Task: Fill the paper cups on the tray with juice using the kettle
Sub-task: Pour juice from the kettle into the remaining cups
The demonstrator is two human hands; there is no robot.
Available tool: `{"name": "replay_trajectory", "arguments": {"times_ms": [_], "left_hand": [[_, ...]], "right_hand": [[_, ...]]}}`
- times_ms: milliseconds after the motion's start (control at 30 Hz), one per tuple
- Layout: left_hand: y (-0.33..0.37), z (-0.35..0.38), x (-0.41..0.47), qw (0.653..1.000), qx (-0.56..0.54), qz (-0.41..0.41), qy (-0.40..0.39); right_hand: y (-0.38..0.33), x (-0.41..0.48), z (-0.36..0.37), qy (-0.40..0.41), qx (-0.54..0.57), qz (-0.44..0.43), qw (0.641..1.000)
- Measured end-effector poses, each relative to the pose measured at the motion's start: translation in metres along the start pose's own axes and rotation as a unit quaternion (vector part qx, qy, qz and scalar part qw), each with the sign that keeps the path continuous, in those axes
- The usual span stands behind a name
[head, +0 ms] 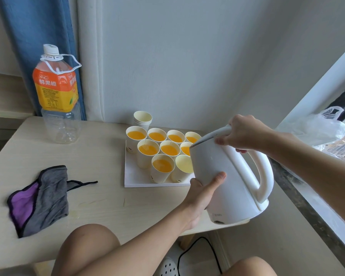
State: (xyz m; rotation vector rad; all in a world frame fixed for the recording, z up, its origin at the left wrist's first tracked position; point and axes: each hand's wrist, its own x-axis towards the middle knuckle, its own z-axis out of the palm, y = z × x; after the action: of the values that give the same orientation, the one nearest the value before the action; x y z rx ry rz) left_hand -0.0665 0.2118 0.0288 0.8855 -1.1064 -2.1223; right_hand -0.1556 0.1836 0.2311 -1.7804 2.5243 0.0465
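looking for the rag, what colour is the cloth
The cloth is grey and purple with dark edging; head view.

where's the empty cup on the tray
In the head view, the empty cup stands at the front right of the tray, next to the tilted kettle.
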Motion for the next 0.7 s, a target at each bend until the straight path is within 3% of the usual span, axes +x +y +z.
{"name": "replay_trajectory", "arguments": {"times_ms": [700], "left_hand": [[0.0016,0.0102,-0.0093,0.998,-0.037,-0.026,-0.040]], "right_hand": [[-0.0014,0.0032,-0.0031,-0.024,-0.034,-0.005,0.999]]}}
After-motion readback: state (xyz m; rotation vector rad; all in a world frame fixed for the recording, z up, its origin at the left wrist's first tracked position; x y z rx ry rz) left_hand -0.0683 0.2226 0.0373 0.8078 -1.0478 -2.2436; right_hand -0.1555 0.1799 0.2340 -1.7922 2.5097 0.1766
